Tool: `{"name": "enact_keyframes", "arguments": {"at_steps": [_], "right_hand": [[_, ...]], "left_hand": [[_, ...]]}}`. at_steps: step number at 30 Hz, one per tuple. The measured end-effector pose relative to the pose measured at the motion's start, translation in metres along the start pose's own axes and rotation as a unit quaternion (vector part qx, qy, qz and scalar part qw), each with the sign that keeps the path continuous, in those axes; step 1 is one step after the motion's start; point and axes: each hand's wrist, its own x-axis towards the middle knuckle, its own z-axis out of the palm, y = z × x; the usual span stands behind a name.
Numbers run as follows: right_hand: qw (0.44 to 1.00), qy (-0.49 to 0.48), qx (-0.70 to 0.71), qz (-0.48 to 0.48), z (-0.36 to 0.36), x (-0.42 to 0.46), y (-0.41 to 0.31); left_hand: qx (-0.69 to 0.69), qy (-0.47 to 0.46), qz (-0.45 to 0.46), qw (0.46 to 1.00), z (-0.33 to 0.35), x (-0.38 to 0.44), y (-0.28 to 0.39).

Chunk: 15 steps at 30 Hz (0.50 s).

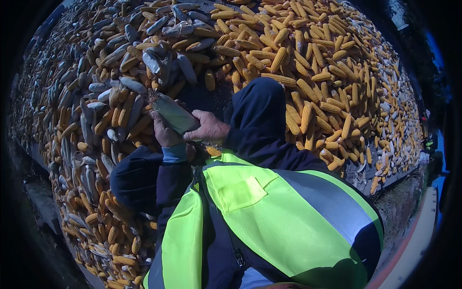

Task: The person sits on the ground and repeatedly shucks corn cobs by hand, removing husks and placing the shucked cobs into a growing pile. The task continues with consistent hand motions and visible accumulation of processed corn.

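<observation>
An ear of corn in a pale green husk (174,112), with dry brown silk at its upper-left end, lies across both hands. My left hand (165,130) grips it from below near the silk end. My right hand (210,126) holds the lower-right end, the thumb toward my left hand. The far-side fingers are partly hidden behind the husk. Close by on the left are ears still in dry husk (133,85) among bare ones. To the right of my hands, past my dark-clothed knee (259,104), husked yellow ears (306,88) lie heaped.
Mixed husked and unhusked ears (72,126) spread widely to the left. Loose kernels lie on dark ground (202,94) beyond my hands. My other knee (135,177) is at the left. At far right, more ears (393,119) run along a pavement edge beside grass (404,202).
</observation>
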Motion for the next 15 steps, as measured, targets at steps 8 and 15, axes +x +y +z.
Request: {"name": "enact_keyframes", "arguments": {"at_steps": [8,15], "right_hand": [[0.908,0.226,-0.297,-0.192,0.016,0.014,0.025],[0.822,0.286,-0.401,-0.287,0.016,0.022,0.012]], "left_hand": [[0.029,0.04,0.166,0.985,0.0,0.01,0.013],[0.009,0.117,0.224,0.968,0.018,0.003,0.035]]}}
